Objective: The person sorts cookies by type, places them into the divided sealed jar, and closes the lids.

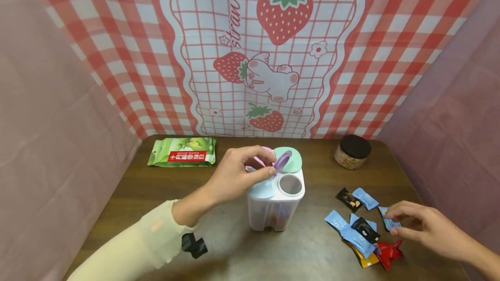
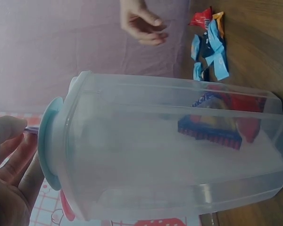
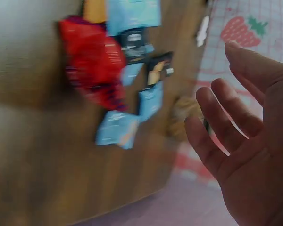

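Note:
A clear storage container [image 1: 269, 216] with a white top stands mid-table, and wrapped snacks [image 2: 212, 120] show through its wall low inside. My left hand [image 1: 238, 170] pinches a purple lid [image 1: 283, 161], tilted up beside a bare round opening [image 1: 290, 184] in the top. Around it lie a mint green lid [image 1: 293, 159], a pale blue lid [image 1: 261, 189] and a partly hidden pink lid. Over the right side of the table hovers my right hand [image 1: 429, 227], its fingers loosely bent and holding nothing. Close by lie blue packets [image 1: 357, 240], a red packet [image 1: 388, 253] and black packets [image 1: 366, 229].
A green wipes pack [image 1: 187, 151] lies at the back left. At the back right stands a jar [image 1: 353, 151] with a black lid. A yellow packet [image 1: 367, 258] pokes out from under the pile. Cloth walls enclose the table's back and sides.

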The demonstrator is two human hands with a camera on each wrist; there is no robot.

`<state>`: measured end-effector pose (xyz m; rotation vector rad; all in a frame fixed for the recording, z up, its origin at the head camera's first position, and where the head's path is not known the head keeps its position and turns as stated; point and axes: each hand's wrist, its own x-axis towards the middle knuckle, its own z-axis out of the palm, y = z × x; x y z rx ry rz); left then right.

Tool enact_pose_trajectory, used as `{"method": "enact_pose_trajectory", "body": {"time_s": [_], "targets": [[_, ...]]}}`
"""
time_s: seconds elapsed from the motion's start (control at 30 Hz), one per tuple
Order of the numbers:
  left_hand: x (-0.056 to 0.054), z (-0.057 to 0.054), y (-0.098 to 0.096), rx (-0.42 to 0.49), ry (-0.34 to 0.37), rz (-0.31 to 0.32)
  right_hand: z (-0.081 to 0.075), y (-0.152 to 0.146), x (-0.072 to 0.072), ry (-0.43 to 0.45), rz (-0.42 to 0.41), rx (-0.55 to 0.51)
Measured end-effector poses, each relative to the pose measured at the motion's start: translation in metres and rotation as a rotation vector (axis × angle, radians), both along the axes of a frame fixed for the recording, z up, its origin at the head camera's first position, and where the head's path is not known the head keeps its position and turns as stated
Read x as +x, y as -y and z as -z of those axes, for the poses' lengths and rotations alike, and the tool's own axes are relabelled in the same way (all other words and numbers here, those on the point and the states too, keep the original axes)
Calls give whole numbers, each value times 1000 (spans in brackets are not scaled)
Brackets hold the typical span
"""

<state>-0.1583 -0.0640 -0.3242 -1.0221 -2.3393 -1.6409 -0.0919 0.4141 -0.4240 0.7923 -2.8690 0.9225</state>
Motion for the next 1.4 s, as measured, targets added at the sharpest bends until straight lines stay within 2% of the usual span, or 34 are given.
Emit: {"method": "enact_pose_trajectory", "body": {"time_s": [0.2,0.27,0.43,0.53,0.6,0.73,0.97,1.1,1.2,1.27,1.4], "targets": [[2,1,1,0,-4,-9,39,-23,19,94,72,-7],[2,1,2,-2,-3,-12,47,-28,22,196,76,-5],[3,0,3,-13,8,-20,62,-39,25,448,28,-32],[4,0,4,-15,13,-22,69,-41,25,476,-6,-58],[4,0,4,-14,16,-20,72,-39,26,484,5,-43],[3,1,4,-11,13,-14,72,-34,24,518,79,45],[2,0,3,-10,9,-5,70,-32,22,521,106,84],[2,0,3,-11,10,-3,61,-31,19,544,155,74],[1,0,2,-11,12,-5,55,-31,18,522,159,58],[1,1,2,-13,13,-6,51,-31,18,470,133,33],[0,0,2,-15,10,-8,45,-27,17,283,62,-36]]}}
